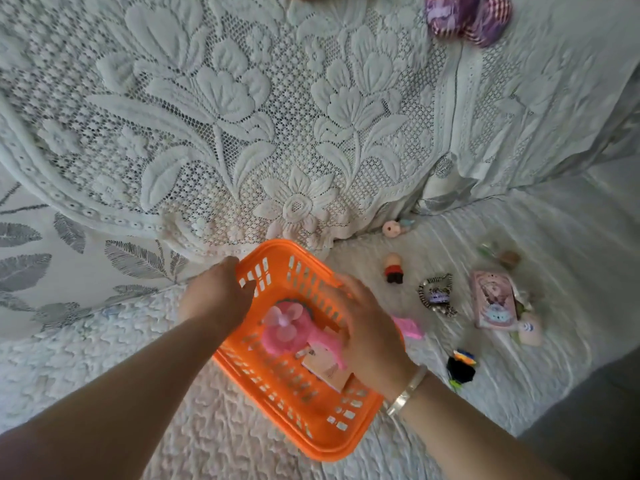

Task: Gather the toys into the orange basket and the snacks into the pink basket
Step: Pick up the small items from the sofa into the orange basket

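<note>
My two hands hold the orange slotted plastic basket (313, 424) on the bed: left hand (221, 292) fingers curled over its far-left rim, right hand (367, 327) gripping its right rim. Remaining toys, including a small red-and-black doll (393, 268), lie beyond, nearer my right hand.

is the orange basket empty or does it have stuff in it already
Not empty. The orange basket already holds a pink toy fan and a small card or box, lying on its slotted floor.
</note>
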`<action>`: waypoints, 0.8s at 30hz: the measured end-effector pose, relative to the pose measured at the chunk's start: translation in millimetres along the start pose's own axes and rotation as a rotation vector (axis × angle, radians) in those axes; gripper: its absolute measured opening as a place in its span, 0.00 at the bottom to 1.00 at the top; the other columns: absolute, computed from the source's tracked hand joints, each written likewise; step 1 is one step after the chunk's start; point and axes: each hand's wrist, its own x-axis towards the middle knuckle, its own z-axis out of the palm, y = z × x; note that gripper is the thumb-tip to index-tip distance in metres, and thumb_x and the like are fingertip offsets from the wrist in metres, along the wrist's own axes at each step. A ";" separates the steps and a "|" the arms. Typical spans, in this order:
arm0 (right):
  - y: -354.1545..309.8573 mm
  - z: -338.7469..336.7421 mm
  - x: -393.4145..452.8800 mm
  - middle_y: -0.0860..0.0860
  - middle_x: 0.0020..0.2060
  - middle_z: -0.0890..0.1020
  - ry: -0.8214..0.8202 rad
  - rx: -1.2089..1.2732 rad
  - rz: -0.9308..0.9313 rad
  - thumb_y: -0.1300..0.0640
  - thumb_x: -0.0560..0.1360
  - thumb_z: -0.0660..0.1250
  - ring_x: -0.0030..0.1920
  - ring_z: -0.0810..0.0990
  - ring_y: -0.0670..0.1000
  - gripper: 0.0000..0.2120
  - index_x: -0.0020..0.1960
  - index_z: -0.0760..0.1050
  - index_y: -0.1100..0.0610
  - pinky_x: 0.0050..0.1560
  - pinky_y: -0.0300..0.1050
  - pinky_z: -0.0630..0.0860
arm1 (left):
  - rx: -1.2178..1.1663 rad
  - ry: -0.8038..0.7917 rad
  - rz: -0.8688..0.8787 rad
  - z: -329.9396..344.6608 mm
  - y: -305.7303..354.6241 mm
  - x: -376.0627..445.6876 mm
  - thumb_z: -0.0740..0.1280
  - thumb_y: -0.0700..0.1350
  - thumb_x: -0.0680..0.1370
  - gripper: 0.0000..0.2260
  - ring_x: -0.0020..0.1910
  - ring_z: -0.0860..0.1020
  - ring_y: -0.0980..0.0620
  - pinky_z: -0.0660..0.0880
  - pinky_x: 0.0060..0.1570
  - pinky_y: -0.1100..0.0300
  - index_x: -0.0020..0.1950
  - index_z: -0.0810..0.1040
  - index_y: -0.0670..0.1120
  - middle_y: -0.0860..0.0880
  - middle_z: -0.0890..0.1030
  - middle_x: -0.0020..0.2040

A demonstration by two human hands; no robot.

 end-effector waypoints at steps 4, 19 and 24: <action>49.0 -19.0 15.6 0.54 0.68 0.69 0.239 -0.047 0.159 0.71 0.69 0.57 0.70 0.65 0.54 0.28 0.67 0.71 0.55 0.69 0.48 0.66 | 0.121 0.010 0.001 2.6 7.7 13.5 0.63 0.56 0.80 0.14 0.50 0.81 0.40 0.75 0.44 0.53 0.54 0.75 0.47 0.43 0.83 0.50; 187.1 76.9 -22.6 0.47 0.76 0.39 -0.536 -0.356 0.478 0.51 0.80 0.55 0.76 0.39 0.56 0.33 0.76 0.38 0.43 0.73 0.59 0.48 | 0.158 0.076 0.084 12.6 -5.3 29.0 0.60 0.59 0.81 0.16 0.36 0.77 0.43 0.77 0.37 0.53 0.41 0.71 0.49 0.49 0.75 0.33; 183.8 64.3 -20.9 0.49 0.67 0.66 -0.411 -0.401 0.366 0.62 0.77 0.55 0.67 0.65 0.55 0.28 0.75 0.55 0.47 0.62 0.49 0.69 | 0.130 0.067 0.069 13.1 -9.5 28.1 0.61 0.60 0.80 0.16 0.35 0.78 0.44 0.77 0.36 0.54 0.40 0.71 0.50 0.49 0.77 0.33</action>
